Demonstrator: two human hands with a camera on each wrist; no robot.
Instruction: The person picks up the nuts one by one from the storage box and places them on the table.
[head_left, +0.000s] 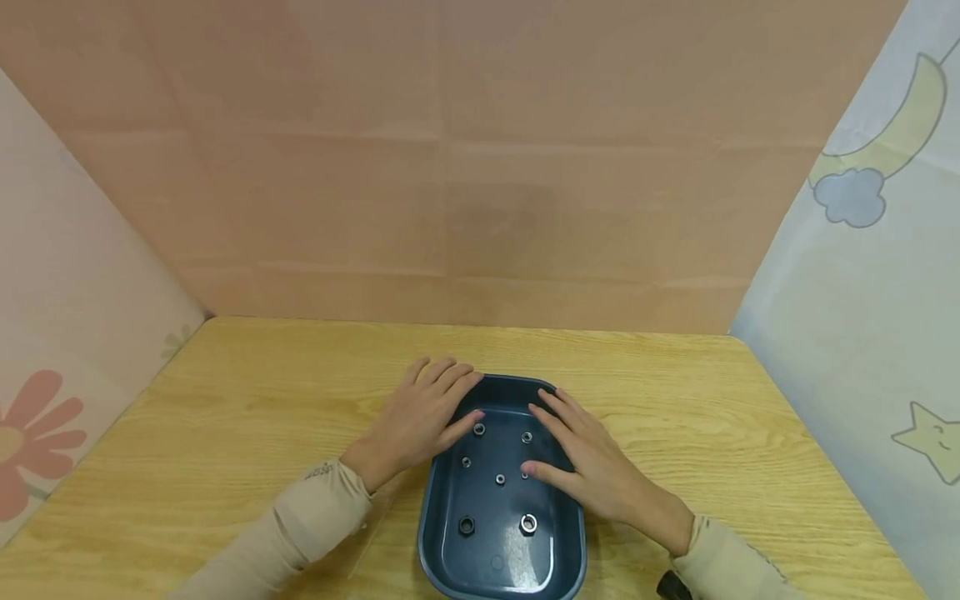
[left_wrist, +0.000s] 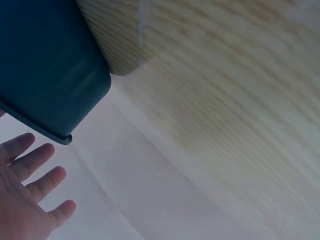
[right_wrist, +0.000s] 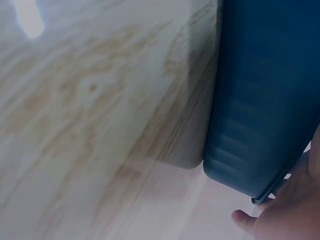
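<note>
We see the blue tray on the wooden table, with a strip of tabletop beyond its far rim and broader stretches to either side. Our left hand and right hand lie over its opposite long edges, fingers extended and apart, each thumb inside near one of seven metal nuts.

Your left hand and right hand crowd the far half of the blue tray, but you can descend between them or over its near half. Its raised walls bar sideways entry. The table gives room on both sides; the peach backdrop closes its far edge.
</note>
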